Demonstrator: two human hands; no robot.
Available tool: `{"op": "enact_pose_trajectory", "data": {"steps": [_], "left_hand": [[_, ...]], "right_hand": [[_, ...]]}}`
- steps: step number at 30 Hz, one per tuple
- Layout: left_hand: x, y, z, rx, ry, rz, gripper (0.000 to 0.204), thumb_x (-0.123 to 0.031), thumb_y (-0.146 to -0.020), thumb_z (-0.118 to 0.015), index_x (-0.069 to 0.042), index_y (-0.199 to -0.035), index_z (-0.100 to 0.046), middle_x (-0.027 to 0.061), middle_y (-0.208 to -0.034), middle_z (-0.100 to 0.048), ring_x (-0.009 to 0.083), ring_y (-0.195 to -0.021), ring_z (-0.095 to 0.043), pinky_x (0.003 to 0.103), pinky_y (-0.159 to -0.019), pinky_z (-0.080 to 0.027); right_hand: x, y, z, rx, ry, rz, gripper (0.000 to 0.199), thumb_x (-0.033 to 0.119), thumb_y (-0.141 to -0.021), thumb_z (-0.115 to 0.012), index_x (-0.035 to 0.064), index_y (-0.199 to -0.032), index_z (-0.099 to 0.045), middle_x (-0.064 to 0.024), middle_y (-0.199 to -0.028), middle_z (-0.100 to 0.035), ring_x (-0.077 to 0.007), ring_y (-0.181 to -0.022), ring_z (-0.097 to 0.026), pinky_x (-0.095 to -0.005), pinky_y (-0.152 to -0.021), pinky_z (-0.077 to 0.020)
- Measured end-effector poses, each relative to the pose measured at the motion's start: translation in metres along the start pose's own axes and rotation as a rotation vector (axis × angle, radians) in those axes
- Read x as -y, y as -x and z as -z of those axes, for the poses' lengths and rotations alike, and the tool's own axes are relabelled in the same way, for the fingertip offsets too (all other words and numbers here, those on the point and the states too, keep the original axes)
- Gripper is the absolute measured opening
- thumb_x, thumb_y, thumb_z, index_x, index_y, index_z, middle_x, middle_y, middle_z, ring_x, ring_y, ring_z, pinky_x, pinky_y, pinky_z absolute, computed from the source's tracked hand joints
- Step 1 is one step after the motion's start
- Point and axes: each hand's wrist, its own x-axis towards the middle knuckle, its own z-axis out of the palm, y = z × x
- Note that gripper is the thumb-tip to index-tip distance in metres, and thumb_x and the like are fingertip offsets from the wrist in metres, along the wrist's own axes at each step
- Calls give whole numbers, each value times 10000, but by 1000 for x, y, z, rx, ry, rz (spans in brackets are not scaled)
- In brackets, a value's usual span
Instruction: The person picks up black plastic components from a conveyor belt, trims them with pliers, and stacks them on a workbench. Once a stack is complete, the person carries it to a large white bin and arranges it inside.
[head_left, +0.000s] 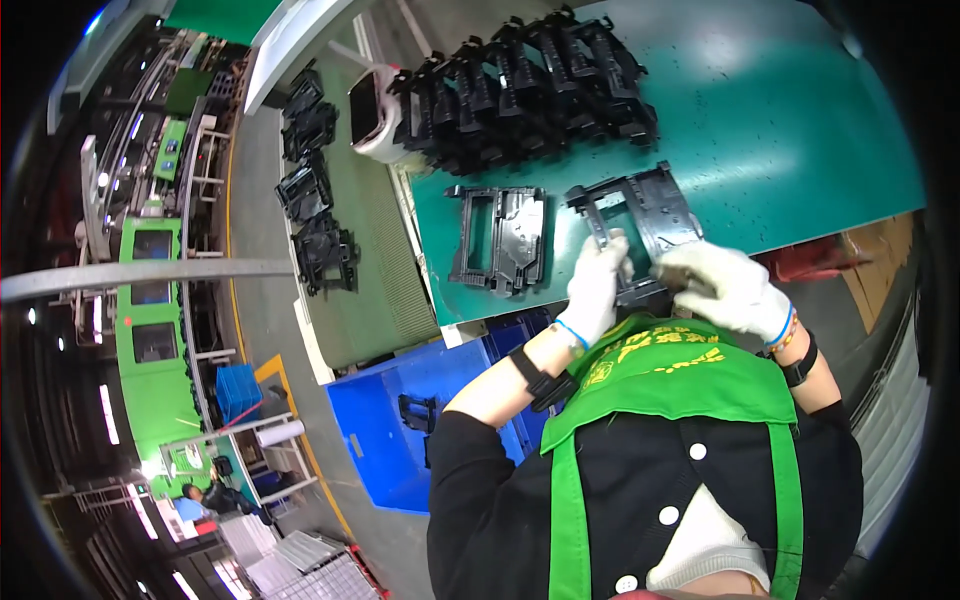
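A black plastic frame [672,205] with a rectangular opening is tilted over the near edge of the green table [790,150]. My left hand [598,282], in a white glove, is closed round the bar on its left side. My right hand [725,287], gloved too, has its fingers curled against the frame's near right corner; a dark patch shows at those fingertips, and I cannot tell what it is. Just left of it, a second black plastic frame [520,238] lies flat on the table, touched by neither hand.
Several black frames stand in a packed row [520,95] at the back of the table, beside a white device [375,115] with a dark screen. More black parts [322,240] lie on a green conveyor [385,285] at left. A blue bin [370,465] holding black pieces stands below.
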Motion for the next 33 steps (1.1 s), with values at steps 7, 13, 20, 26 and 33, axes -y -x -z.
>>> {"op": "enact_pose_trajectory", "data": {"steps": [7, 13, 20, 26, 33], "left_hand": [[16, -24, 14, 105, -37, 34, 373, -326, -1027, -609, -35, -1262, -611, 60, -891, -640, 186, -743, -611, 356, -703, -509], [-67, 8, 63, -80, -1316, -621, 383, -355, -978, -615, -30, -1149, -721, 207, -1080, -743, 373, -976, -721, 477, -846, -562], [-99, -6, 204, -411, -1537, -434, 634, -196, -899, -709, -72, -1490, -516, 208, -1386, -625, 332, -1142, -663, 416, -962, -536], [-102, -3, 188, -31, -794, -277, 784, -26, -877, -669, -72, -1607, -389, 120, -1484, -554, 220, -1130, -627, 308, -974, -510], [-125, 8, 115, 198, -704, -192, 748, 42, -855, -633, -37, -1573, -439, 45, -1402, -551, 98, -1011, -571, 234, -935, -484]], "right_hand": [[-14, -19, -34, -27, 404, 208, 487, 79, -830, -746, 111, -1310, -665, -149, -1176, -717, -339, -1044, -705, -427, -884, -581], [-3, -2, -14, -55, 286, -9, 453, -31, -772, -709, 86, -1209, -676, -147, -1065, -720, -348, -1005, -702, -422, -872, -569], [-10, 42, 13, -210, -28, -261, 428, -113, -779, -667, 62, -1169, -668, -125, -958, -685, -257, -898, -687, -348, -842, -545], [-41, 50, 19, -440, -248, -260, 349, -88, -814, -678, 38, -1139, -677, -125, -940, -688, -241, -894, -684, -349, -846, -547], [-15, 4, 37, -257, 142, -87, 339, -53, -836, -676, 43, -1160, -684, -150, -1029, -730, -309, -943, -727, -411, -818, -580]]}}
